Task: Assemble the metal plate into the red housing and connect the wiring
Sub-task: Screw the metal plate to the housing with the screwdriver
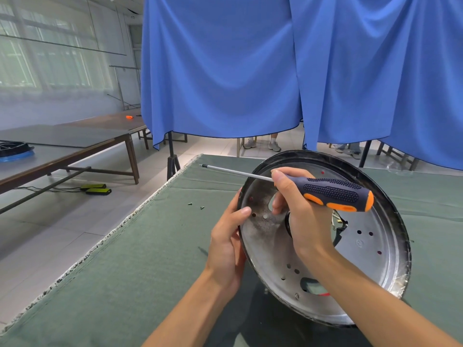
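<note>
A round metal plate [363,266] with several holes sits inside a dark-rimmed housing [390,196], tilted up toward me on the green table cover [125,271]. Red shows through some of the holes. My left hand [226,244] grips the housing's left rim, thumb on the plate. My right hand [298,216] holds a screwdriver [335,194] with a dark blue and orange handle, its shaft pointing left over the rim, while its fingers reach down onto the plate near the centre opening. Wires [339,221] show at the centre, partly hidden by the right hand.
Two small screws [196,206] lie on the green cover left of the housing. A blue curtain [250,71] hangs behind the table. Long tables [62,146] stand at the left. The table's frayed left edge [120,229] runs diagonally.
</note>
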Available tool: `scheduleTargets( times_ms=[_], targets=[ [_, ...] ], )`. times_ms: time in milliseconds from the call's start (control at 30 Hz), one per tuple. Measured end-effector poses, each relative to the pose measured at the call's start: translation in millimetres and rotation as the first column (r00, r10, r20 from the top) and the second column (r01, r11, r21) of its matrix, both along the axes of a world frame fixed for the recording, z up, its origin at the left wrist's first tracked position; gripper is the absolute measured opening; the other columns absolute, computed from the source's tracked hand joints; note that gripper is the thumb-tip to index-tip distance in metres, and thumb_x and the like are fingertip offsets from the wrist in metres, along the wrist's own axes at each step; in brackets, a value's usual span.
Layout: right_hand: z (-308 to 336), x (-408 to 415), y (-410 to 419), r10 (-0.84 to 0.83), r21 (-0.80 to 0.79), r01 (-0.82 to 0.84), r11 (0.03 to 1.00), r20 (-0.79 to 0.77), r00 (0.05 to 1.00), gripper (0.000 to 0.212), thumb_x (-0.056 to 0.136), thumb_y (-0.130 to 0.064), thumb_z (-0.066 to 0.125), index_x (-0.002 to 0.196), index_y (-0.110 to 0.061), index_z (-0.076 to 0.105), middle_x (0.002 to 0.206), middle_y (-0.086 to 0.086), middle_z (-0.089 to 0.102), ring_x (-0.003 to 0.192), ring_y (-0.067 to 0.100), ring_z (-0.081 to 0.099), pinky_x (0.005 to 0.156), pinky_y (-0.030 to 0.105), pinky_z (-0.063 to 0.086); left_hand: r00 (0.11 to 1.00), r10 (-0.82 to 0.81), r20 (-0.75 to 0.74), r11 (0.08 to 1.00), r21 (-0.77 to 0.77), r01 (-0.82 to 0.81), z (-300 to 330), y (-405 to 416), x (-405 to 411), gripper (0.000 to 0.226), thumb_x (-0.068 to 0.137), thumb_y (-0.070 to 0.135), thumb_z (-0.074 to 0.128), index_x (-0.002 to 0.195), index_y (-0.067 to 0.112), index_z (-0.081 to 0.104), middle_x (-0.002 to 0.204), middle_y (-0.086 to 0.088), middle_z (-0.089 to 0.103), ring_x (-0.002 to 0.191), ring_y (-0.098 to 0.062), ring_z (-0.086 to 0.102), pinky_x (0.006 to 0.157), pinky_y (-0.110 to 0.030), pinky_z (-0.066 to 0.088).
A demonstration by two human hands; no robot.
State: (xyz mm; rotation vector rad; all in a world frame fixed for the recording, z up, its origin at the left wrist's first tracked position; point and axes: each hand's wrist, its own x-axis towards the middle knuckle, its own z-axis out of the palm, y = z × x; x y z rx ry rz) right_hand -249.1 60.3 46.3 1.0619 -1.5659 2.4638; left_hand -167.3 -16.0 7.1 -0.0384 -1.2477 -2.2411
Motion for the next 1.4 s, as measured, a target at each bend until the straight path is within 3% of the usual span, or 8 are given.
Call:
scheduleTargets(
  times_ms=[167,333,667,800,933,1400],
  targets=[
    [2,0,3,-0.006,0.006,0.006,1.000,-0.023,1.000,0.012,0.081,-0.023,0.068,0.085,-0.012,0.067,0.050,-0.001,0.056,0.047,0.012,0.054,0.047,0.020,0.047,0.999,0.009,0.040,1.000,-0.008,-0.009,2,-2,2,0.050,0.083,0.027,0.054,0.128,0.005,0.056,0.093,-0.009,0.073,0.096,-0.022,0.068,0.081,-0.027,0.053],
    [1,3,3,0.002,0.001,-0.002,1.000,-0.040,0.999,0.011,0.082,-0.022,0.068,0.085,-0.012,0.068,0.050,0.000,0.056,0.046,0.012,0.053,0.047,0.021,0.047,0.999,-0.028,0.021,0.999,0.039,0.027,-1,-5,1,0.050,0.080,0.018,0.050,0.127,0.003,0.056,0.120,-0.022,0.063,0.112,-0.033,0.061,0.089,-0.037,0.052],
    [-3,4,-2,0.026,0.014,-0.025,1.000,-0.036,0.999,0.011,0.081,-0.023,0.068,0.084,-0.013,0.068,0.050,-0.001,0.057,0.045,0.012,0.053,0.048,0.020,0.047,0.999,-0.048,-0.019,0.984,0.169,0.051,-6,-10,-1,0.059,0.068,0.011,0.051,0.126,0.002,0.056,0.112,-0.024,0.065,0.101,-0.035,0.063,0.085,-0.041,0.055],
    [-4,2,-3,0.018,0.031,-0.017,0.999,-0.042,0.999,0.009,0.083,-0.022,0.068,0.084,-0.013,0.068,0.051,0.001,0.057,0.046,0.013,0.054,0.048,0.020,0.047,0.999,-0.044,0.000,0.983,0.178,0.043,-6,-10,-1,0.057,0.070,0.010,0.051,0.125,0.000,0.056,0.111,-0.025,0.065,0.099,-0.035,0.064,0.084,-0.041,0.055],
    [-5,-1,-3,0.009,0.035,-0.008,0.999,-0.042,0.999,0.010,0.083,-0.023,0.069,0.085,-0.013,0.068,0.051,0.000,0.058,0.047,0.012,0.055,0.048,0.021,0.047,0.999,-0.046,0.012,0.984,0.172,0.043,-4,-8,-1,0.056,0.072,0.014,0.056,0.126,0.001,0.056,0.118,-0.025,0.063,0.105,-0.036,0.062,0.093,-0.043,0.051],
    [-4,1,-2,0.023,0.024,-0.022,0.999,-0.039,0.999,0.011,0.083,-0.020,0.068,0.087,-0.009,0.068,0.051,-0.001,0.058,0.047,0.012,0.054,0.047,0.020,0.047,0.999,-0.043,0.010,0.988,0.152,0.041,-6,-9,-1,0.050,0.073,0.014,0.055,0.122,0.004,0.061,0.113,-0.023,0.066,0.102,-0.034,0.064,0.086,-0.040,0.055]
  ],
)
